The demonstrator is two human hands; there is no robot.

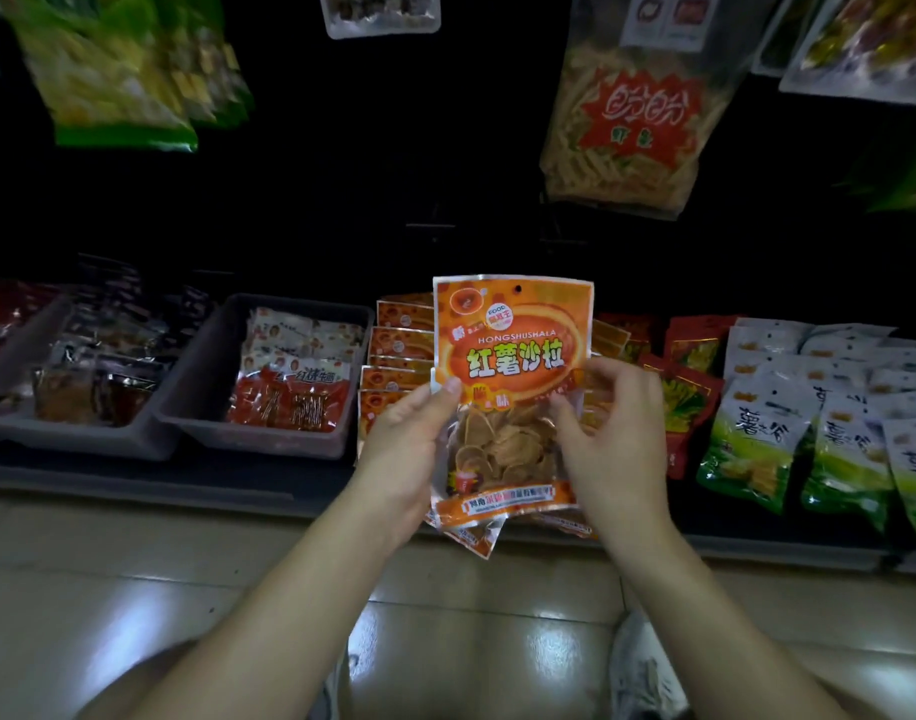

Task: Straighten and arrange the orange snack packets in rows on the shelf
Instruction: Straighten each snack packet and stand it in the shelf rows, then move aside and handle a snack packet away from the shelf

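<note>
- Orange and shiny, a snack packet (513, 356) stood upright, facing the camera, held in the air over the front edge of the shelf (134, 485).
- Corners of further packets (474, 535) fanned out behind its bottom edge.
- The left hand (404, 449) pinched the packet's left side, with the thumb pressed on the front and the other fingers hidden behind.
- The right hand (617, 428) pinched the right side, thumb on the clear window, fingers curled round the edge.
- A row of orange packets (399, 345) lay overlapping on the shelf, just behind and to the left.
- A grey tray (269, 433) sat further left; red packets (689, 397) and green-and-white packets (757, 433) lay to the right.
</note>
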